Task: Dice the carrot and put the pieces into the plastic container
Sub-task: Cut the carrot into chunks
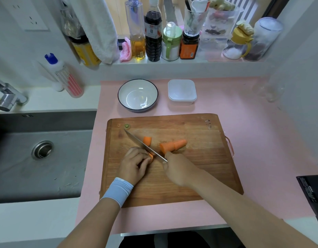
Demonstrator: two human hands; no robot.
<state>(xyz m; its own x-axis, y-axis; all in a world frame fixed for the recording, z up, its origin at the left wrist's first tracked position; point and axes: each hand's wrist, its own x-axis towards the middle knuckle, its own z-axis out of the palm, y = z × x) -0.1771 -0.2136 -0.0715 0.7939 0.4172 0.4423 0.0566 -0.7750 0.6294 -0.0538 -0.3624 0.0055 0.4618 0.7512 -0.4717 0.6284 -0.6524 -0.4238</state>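
On the wooden cutting board (199, 169) my left hand (135, 163) curls over a small carrot piece (151, 157), holding it down. My right hand (178, 169) grips the handle of a knife (140, 144); the blade runs up-left and its edge sits against the held piece. A short carrot chunk (147, 141) lies just behind the blade. The tapered carrot end (172, 145) lies to the right of the knife. The clear plastic container (182, 92) stands empty beyond the board, at the back right.
A white bowl with a dark rim (137, 94) stands left of the container. A sink (38, 151) and tap (8, 95) are to the left. Bottles and jars (153, 36) line the window ledge. A black object (312, 192) lies at the right edge.
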